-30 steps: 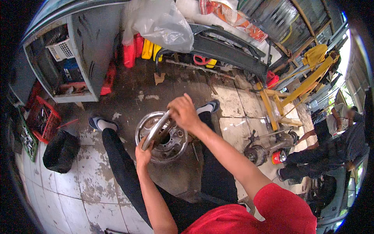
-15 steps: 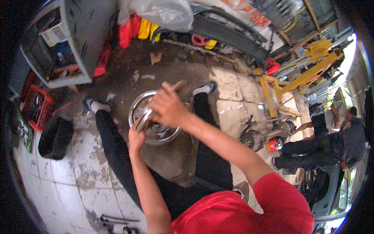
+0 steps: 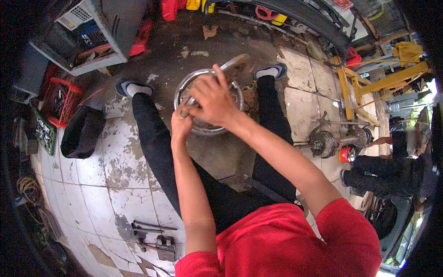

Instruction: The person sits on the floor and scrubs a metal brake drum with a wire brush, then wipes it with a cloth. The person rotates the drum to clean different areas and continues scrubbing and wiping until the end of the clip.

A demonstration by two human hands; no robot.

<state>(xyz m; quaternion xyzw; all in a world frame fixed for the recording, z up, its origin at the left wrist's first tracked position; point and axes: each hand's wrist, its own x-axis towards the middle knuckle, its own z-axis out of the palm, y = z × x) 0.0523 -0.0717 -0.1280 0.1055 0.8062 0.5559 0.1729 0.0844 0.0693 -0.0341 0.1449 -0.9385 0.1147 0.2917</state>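
My left hand [image 3: 181, 123] grips one end of a curved metal piece that looks like a brake shoe [image 3: 239, 62]; a ring shows on one finger. Across the middle of this piece lies my right hand [image 3: 210, 99], its fingers bent over it and one finger pointing up. The piece's far end curves out beyond the right hand. Below both hands, a round, shiny-rimmed metal basin [image 3: 180, 94] rests on the floor between my feet. My hands and the curved piece hide most of its inside.
To the left stand a black bin [image 3: 83, 134], a red crate [image 3: 59, 102] and a grey metal cabinet [image 3: 121, 32]. An axle assembly [image 3: 323, 142] lies to the right, with a yellow frame [image 3: 346, 90] behind it. A person [image 3: 387, 171] is at the far right. Tools [image 3: 159, 244] lie lower left.
The whole view has shifted, so the basin and floor things appear higher and further right. Both hands stay on the curved piece; the right hand's fingers have moved along it.
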